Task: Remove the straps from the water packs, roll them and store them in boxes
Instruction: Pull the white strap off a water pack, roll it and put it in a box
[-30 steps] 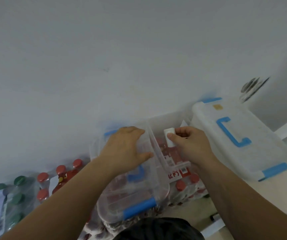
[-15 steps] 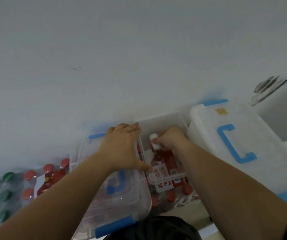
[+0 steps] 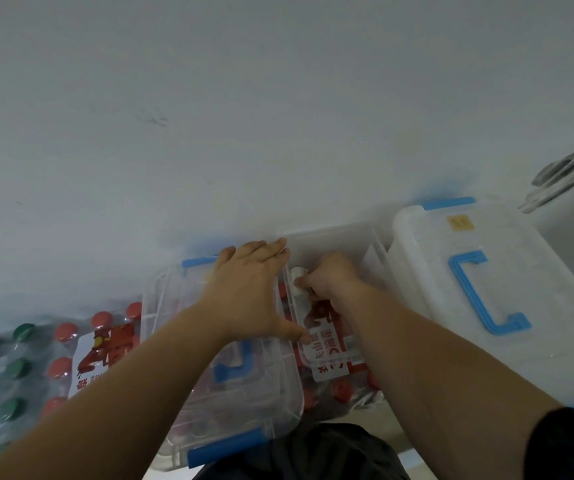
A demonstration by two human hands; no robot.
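Note:
My right hand (image 3: 334, 278) is down inside an open clear plastic box (image 3: 334, 237) and pinches a small white rolled strap (image 3: 298, 281) against the box's left wall. My left hand (image 3: 249, 296) lies flat, fingers spread, on the clear lid with blue clips (image 3: 223, 448) that leans at the box's left side. The box stands on a shrink-wrapped water pack with red caps (image 3: 342, 389) and a red-and-white label. Another red-capped pack (image 3: 105, 348) lies further left.
A larger closed clear box with a blue handle (image 3: 479, 296) stands right of the open box. A pack of green-capped bottles (image 3: 11, 368) lies at the far left. A pale wall (image 3: 278, 116) rises directly behind everything. My dark clothing (image 3: 306, 452) fills the bottom middle.
My right hand has gone from the box's rim down into the box with the rolled strap. My left hand has stayed on the lid. The camera has tilted down and closer.

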